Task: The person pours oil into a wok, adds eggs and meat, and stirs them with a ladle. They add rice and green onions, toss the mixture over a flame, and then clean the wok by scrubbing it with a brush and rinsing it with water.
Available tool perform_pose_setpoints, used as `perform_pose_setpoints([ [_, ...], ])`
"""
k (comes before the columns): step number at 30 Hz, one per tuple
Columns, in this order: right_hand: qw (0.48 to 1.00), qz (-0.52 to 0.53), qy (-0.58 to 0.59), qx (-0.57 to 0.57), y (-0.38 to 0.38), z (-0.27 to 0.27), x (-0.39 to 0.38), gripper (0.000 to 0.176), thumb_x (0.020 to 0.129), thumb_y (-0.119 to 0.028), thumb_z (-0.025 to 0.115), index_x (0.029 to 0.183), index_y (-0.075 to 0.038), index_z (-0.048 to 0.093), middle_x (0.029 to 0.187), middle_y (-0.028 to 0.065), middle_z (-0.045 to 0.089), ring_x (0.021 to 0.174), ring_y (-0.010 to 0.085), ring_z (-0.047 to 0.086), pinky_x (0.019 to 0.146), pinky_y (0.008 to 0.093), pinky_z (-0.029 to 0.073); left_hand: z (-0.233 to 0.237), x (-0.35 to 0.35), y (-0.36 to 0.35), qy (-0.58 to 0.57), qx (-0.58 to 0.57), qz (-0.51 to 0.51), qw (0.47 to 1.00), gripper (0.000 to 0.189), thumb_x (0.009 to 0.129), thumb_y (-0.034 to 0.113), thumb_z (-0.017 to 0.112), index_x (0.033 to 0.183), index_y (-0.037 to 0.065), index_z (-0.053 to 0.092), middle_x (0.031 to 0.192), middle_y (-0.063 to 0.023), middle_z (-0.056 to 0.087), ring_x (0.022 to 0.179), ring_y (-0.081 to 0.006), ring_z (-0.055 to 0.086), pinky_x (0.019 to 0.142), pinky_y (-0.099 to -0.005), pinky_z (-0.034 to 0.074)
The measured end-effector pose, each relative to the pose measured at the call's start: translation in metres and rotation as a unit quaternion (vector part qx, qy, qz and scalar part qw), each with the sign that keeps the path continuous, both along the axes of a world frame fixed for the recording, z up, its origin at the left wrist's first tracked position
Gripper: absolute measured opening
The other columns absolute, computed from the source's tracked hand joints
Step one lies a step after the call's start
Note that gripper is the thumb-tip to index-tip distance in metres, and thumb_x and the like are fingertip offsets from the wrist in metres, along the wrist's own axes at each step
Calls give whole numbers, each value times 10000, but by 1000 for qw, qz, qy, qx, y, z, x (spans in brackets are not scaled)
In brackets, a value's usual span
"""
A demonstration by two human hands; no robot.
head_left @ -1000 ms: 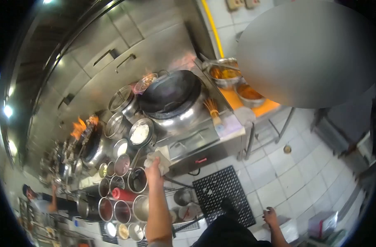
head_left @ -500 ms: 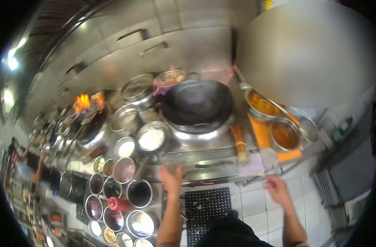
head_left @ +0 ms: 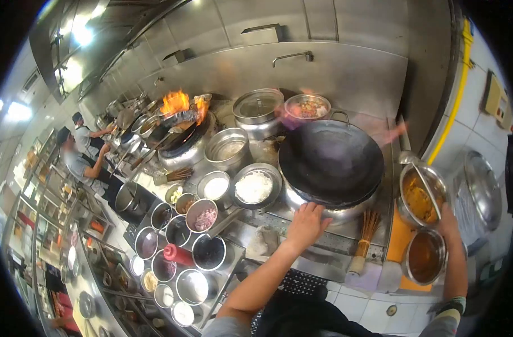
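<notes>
My left hand point(head_left: 308, 226) is at the front of a large black wok point(head_left: 332, 163), its fingers stretched toward the near rim and the thumb apart. Nothing shows in that hand. On the far right, my right hand point(head_left: 450, 222) closes round the handle end of a ladle point(head_left: 428, 185). The ladle lies across a steel pot of orange-yellow food point(head_left: 416, 199), its bowl at the back rim. Just below that hand is a second pot with brown-orange sauce point(head_left: 425, 258). A bamboo wok brush point(head_left: 364, 241) lies between my hands.
Flames rise from another wok point(head_left: 178, 135) at the left. A bowl of white rice point(head_left: 253, 188), several ingredient pots and a red squeeze bottle point(head_left: 178, 254) stand left of my arm. A crumpled cloth point(head_left: 262, 241) lies on the front ledge. Two people point(head_left: 79, 160) stand farther left.
My left hand has moved from the front ledge up to the wok's rim. The right hand has gone from open air to the ladle's handle. The view has turned left.
</notes>
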State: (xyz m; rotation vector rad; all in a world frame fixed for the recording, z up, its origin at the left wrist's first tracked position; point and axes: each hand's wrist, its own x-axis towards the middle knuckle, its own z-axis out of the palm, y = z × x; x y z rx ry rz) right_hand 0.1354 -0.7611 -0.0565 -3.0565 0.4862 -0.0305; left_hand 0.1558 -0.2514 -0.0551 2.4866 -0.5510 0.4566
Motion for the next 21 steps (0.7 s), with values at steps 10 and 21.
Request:
perform_pose_setpoints([
  [10,892,-188,-55,407,94,57,-52,431,873,-192,516,1278,-70,432,798,102,549,585,154,527,455,307,463,8,-7,10,27,-25,-37,999,311,786,247,691,993,30,609,977,-167,598,965,-355,537,858,-454,411],
  [21,840,-201,-116,491,149,93,-106,578,825,-52,471,1384,-16,325,845,109,561,562,132,522,513,292,459,-76,-120,45,418,30,-230,879,276,821,225,670,1041,65,621,918,-164,635,868,-341,611,755,-386,485],
])
